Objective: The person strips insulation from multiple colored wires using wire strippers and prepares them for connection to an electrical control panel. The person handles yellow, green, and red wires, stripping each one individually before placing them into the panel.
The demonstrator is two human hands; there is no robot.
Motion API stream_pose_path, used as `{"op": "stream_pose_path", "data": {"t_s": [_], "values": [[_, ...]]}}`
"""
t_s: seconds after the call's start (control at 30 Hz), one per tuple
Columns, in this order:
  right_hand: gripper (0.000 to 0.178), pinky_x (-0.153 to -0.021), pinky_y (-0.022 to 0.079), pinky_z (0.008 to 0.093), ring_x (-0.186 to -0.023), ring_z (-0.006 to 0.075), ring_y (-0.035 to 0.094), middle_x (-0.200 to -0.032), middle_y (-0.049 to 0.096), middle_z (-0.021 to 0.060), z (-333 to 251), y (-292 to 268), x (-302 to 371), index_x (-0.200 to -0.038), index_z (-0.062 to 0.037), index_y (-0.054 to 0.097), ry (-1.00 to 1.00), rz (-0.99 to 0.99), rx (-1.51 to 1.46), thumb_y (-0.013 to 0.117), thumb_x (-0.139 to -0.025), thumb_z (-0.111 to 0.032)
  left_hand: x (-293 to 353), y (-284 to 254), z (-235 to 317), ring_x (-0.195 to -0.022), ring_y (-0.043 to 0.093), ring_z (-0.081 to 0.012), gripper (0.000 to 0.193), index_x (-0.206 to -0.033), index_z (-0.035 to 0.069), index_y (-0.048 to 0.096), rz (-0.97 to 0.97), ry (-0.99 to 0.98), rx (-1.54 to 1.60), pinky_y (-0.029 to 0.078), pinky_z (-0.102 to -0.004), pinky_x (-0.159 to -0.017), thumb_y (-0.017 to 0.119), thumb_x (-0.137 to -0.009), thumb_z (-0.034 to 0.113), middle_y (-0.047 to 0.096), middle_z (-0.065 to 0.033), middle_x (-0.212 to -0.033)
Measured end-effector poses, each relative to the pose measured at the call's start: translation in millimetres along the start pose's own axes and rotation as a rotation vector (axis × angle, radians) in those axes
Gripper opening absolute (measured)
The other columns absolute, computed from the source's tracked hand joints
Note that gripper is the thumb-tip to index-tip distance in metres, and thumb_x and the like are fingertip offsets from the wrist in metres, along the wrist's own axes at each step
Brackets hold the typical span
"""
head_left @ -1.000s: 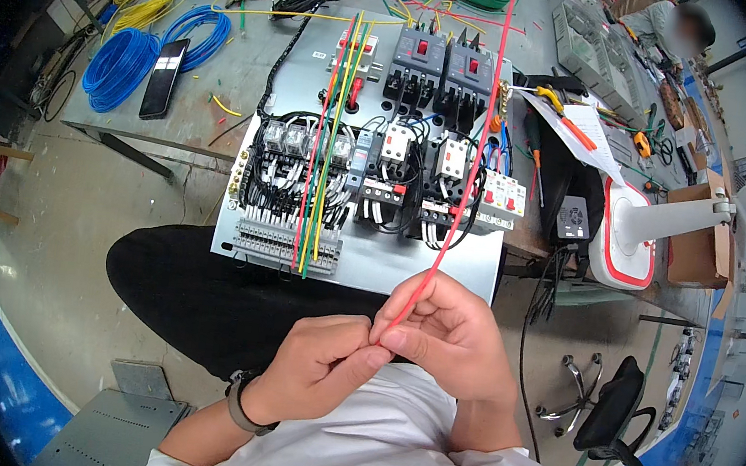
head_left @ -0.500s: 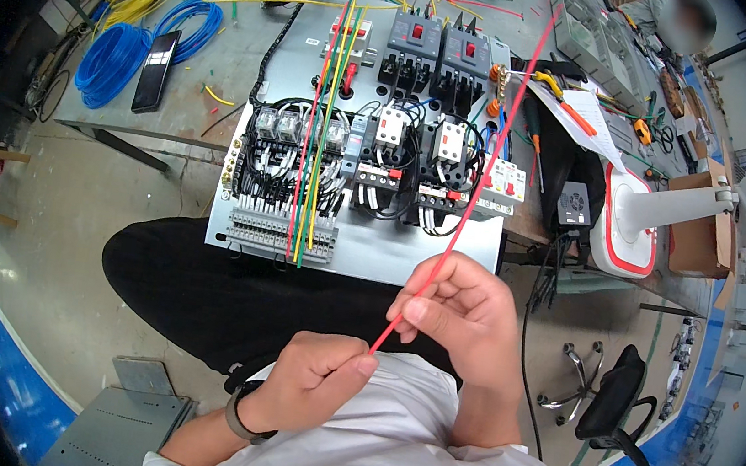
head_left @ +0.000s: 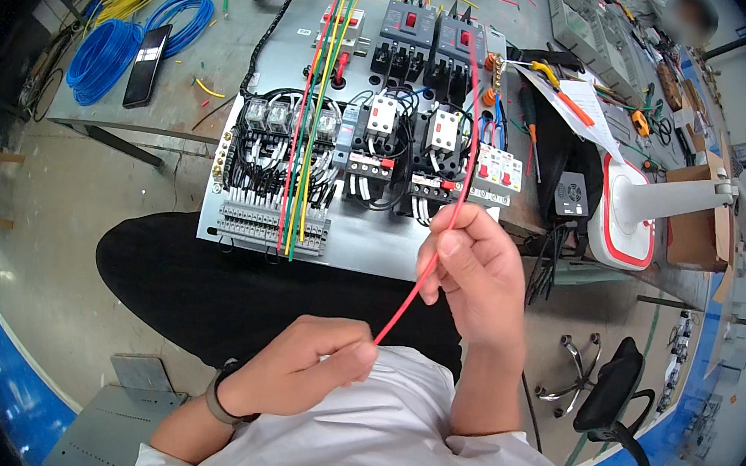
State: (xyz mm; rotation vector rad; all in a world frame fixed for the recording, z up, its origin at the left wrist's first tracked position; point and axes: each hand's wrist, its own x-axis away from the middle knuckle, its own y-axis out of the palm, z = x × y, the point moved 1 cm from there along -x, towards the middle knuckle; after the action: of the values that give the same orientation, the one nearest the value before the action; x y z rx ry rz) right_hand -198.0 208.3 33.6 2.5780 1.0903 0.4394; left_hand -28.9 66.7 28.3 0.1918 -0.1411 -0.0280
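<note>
A red wire (head_left: 409, 300) runs up from my lap across the front of a wired electrical panel (head_left: 363, 239). My left hand (head_left: 307, 368), with a dark band on its wrist, is closed round the wire's lower end. Farther up, my right hand (head_left: 477, 268) pinches the same wire between thumb and fingers. The wire's far end rises past the small white contactors and reaches in front of the right black circuit breaker (head_left: 454, 43). Several red, green and yellow wires (head_left: 312, 134) lie lengthwise over the panel's left part, crossing the relays (head_left: 280, 118) and the grey terminal strip (head_left: 272, 229).
Blue wire coils (head_left: 103, 62) and a phone (head_left: 146, 66) lie on the table at left. At right are a screwdriver (head_left: 532, 131), pliers (head_left: 547, 74), paper, and a white-and-red fan-like device (head_left: 625, 216). A black chair (head_left: 613, 389) stands on the floor at right. Another person is at the far right.
My right hand has moved up and to the right along the red wire, away from my left. The wire's upper part has swung left and now bends more upright.
</note>
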Motion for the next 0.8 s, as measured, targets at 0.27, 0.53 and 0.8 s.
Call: {"op": "stream_pose_path", "data": {"t_s": [0.27, 0.53, 0.8], "values": [[0.034, -0.043, 0.035, 0.0234, -0.043, 0.0088, 0.043, -0.053, 0.052, 0.0028, 4.3, 40.0, 4.9, -0.126, 0.0044, 0.054, -0.112, 0.242, 0.038, 0.045, -0.107, -0.023, -16.0, 34.2, 3.1, -0.049, 0.032, -0.0087, 0.045, -0.074, 0.0, 0.053, 0.068, -0.135, 0.089, 0.028, -0.0308, -0.044, 0.051, -0.108, 0.029, 0.039, -0.0029, -0.052], [0.036, -0.038, 0.023, 0.0235, -0.036, 0.0039, 0.031, -0.047, 0.04, -0.0043, 6.3, 50.4, -0.6, -0.127, 0.006, 0.056, -0.266, 0.468, -0.031, 0.043, -0.109, -0.022, -13.4, 48.0, -5.7, -0.048, 0.034, -0.0049, 0.05, -0.067, 0.006, 0.043, 0.018, -0.044, 0.102, 0.027, -0.0275, -0.044, 0.041, -0.111, 0.029, 0.042, 0.0048, -0.053], [0.032, -0.042, 0.023, 0.0254, -0.039, 0.0064, 0.028, -0.047, 0.035, -0.0035, -15.9, 10.8, -41.8, -0.125, 0.0041, 0.056, -0.287, 0.553, -0.189, 0.048, -0.108, -0.022, 12.4, 68.8, -14.3, -0.052, 0.03, -0.0056, 0.053, -0.065, 0.007, 0.038, -0.037, -0.079, 0.266, 0.025, -0.0274, -0.046, 0.038, -0.112, 0.032, 0.039, 0.0039, -0.056]]}}
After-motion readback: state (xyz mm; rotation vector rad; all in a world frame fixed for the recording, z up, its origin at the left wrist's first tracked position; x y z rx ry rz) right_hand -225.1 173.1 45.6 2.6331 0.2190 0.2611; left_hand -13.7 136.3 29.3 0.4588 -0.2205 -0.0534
